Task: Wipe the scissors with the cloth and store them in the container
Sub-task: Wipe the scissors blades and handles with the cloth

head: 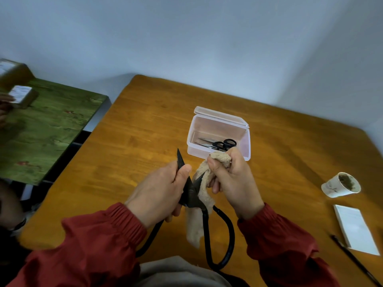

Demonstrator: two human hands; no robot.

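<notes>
Large black scissors [207,228] with big loop handles are held above the wooden table [128,141], blades spread apart. My left hand [159,189] grips one blade, whose tip sticks up past my thumb. My right hand [232,181] is closed on a beige cloth [204,181], which wraps the other blade and hangs down past the pivot. Behind my hands stands a clear plastic container [246,146] with its lid open. Inside it lie smaller scissors [223,144] with black handles.
A paper cup [339,184] with dark residue lies tilted at the right. Near it are a white notepad [356,228] and a black pen [352,259]. A green table [47,129] with boxes stands at the left, where another person's hand shows.
</notes>
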